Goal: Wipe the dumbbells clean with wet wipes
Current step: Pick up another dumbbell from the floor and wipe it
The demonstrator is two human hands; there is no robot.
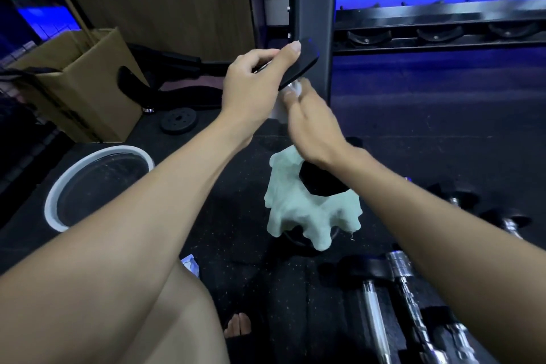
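A small black dumbbell stands tilted in front of me, its upper head [304, 60] raised and its lower head [320, 182] resting on a pale green cloth [298, 210] on the floor. My left hand [254, 83] grips the upper head, thumb along its edge. My right hand [313, 124] wraps the handle between the heads with a white wet wipe [280, 106] under its fingers; the handle itself is hidden.
Several chrome-handled dumbbells [404, 284] lie on the dark floor at the right. A white-rimmed round bin [97, 183] stands at the left, a cardboard box [79, 83] behind it, a weight plate [178, 120] nearby. A dumbbell rack post [313, 9] rises just behind my hands.
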